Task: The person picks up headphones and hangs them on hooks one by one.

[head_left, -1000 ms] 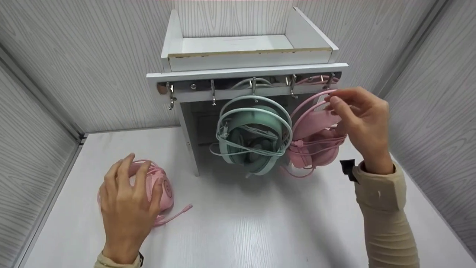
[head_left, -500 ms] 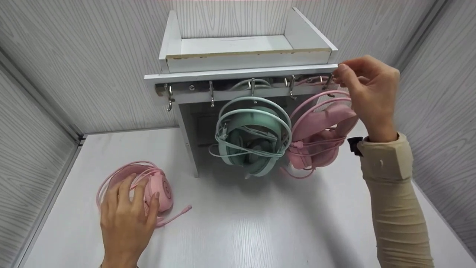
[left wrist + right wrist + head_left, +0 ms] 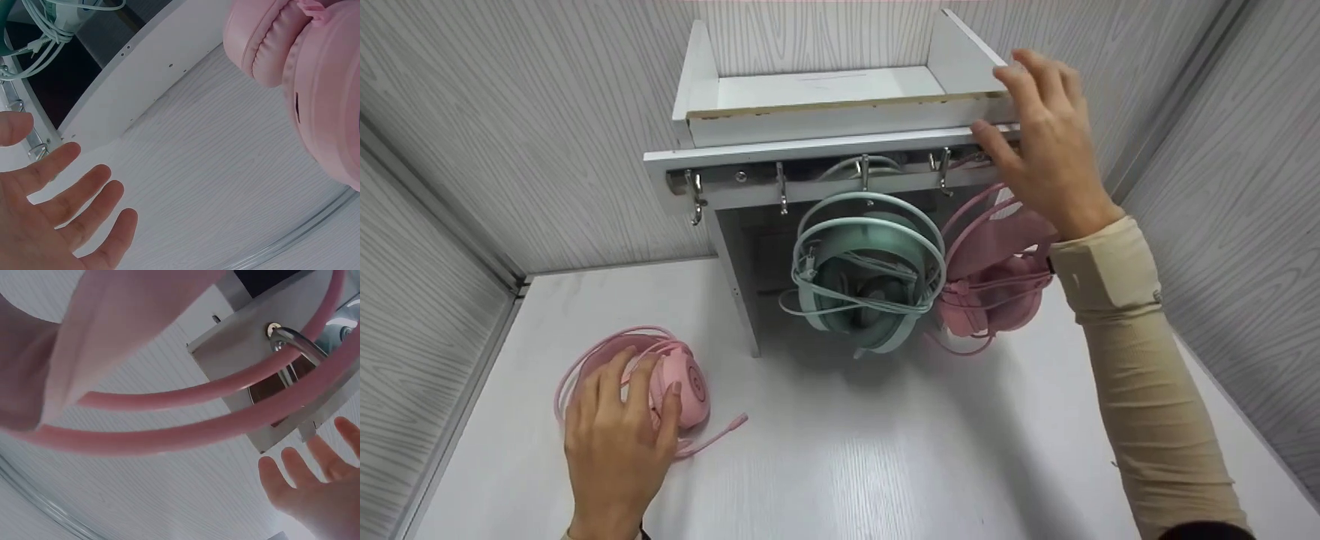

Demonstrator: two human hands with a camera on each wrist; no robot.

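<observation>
My left hand [image 3: 615,442] hovers over a pink headset [image 3: 690,390] lying on the table at the left, its boom mic pointing right. Fingers are spread and relaxed, and the left wrist view shows them holding nothing, with the pink ear cups [image 3: 326,95] off to the side. My right hand [image 3: 1050,142] is at the right front corner of the white shelf, fingers apart and holding nothing. Below it hangs a second pink headset [image 3: 997,255], partly hidden by hand and wrist. Its twin bands [image 3: 169,441] loop over a metal hook [image 3: 298,343] in the right wrist view.
A teal headset [image 3: 874,236] with a wound cable hangs mid-rack, beside the pink one. Bare hooks [image 3: 781,187] line the rack to the left. The white shelf unit [image 3: 817,135] stands on the white table [image 3: 840,450], between wood-grain panels.
My right hand has let go near the hanging pink headset's bands, risen, and moved left to the shelf corner. My left hand has drawn back slightly over the lying headset.
</observation>
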